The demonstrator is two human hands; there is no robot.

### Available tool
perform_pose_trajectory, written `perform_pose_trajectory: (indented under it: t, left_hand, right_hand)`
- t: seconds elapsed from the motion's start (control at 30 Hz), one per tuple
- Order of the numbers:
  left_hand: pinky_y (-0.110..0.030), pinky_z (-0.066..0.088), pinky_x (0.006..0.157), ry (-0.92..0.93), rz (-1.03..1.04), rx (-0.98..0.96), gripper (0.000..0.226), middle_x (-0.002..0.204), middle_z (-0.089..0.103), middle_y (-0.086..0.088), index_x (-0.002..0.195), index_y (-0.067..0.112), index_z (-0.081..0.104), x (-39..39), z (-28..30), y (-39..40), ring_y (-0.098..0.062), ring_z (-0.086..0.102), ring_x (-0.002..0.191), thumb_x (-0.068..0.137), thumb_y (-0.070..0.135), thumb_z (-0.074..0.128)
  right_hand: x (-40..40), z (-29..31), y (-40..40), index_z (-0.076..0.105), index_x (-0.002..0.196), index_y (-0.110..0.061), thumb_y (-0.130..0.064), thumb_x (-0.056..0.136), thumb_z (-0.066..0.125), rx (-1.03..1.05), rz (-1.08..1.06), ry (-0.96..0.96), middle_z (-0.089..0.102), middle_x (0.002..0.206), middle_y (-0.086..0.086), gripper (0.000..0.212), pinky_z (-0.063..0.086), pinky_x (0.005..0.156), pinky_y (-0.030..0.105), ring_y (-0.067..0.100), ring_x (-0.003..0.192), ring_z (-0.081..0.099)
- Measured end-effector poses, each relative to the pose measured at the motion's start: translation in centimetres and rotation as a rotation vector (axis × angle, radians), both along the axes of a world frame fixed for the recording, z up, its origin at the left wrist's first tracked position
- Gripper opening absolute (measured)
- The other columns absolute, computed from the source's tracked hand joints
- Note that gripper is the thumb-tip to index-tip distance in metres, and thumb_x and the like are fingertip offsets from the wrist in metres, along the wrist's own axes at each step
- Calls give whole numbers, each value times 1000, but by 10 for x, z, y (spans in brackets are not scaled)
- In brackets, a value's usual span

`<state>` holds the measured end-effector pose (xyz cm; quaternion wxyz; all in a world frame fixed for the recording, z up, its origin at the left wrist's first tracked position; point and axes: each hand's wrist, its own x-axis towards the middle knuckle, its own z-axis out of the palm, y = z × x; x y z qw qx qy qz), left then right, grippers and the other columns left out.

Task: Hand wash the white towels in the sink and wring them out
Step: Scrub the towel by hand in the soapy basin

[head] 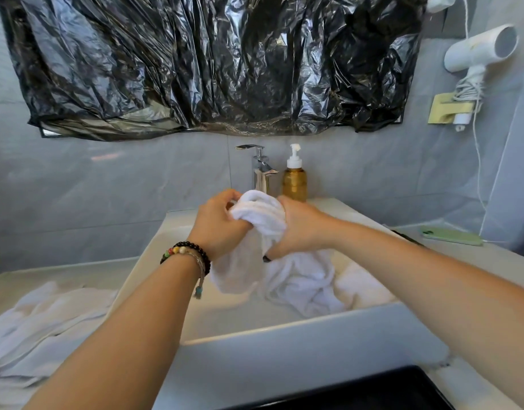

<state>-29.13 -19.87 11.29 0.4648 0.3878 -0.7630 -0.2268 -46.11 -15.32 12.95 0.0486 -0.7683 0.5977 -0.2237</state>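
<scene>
Both my hands, left hand (217, 224) and right hand (296, 229), grip a bunched towel (260, 211) over the sink (254, 329) so drips fall in; spare towel (44, 318) waits at worktop's left edge.

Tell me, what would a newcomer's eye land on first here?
Probably the left hand and right hand gripping a bunched white towel above the sink. Next, the crinkled black plastic sheet covering the wall above the tap.
</scene>
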Motion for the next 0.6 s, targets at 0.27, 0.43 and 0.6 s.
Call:
perform_pose_trajectory:
  t: [0.27, 0.43, 0.6]
  left_hand:
    - [-28, 36, 55, -55, 239, 86, 23, 60, 49, 2, 68, 11, 56, 23, 7, -7, -20, 45, 59, 66, 30, 69]
    - [-28, 37, 61, -179, 290, -7, 25, 87, 52, 1, 82, 19, 53, 18, 0, -14, -21, 50, 79, 72, 22, 76]
    - [-1, 37, 85, 10, -41, -188, 86, 116, 45, 25, 143, 26, 38, -4, -1, 5, 23, 45, 100, 73, -2, 77]
  right_hand:
    - [-7, -1, -26, 53, 64, -13, 1, 75, 58, 58, -93, -523, 48, 66, 4, 19, 32, 60, 27, 18, 69, 42]
    - [-1, 44, -29, 43, 61, -15, -13, 64, 56, 104, 5, -287, 39, 60, 1, 14, 27, 62, 36, 19, 67, 33]
    - [31, 84, -25, 51, 64, -15, -24, 81, 55, -180, 68, 474, 53, 62, 3, 20, 37, 51, 29, 23, 59, 44]
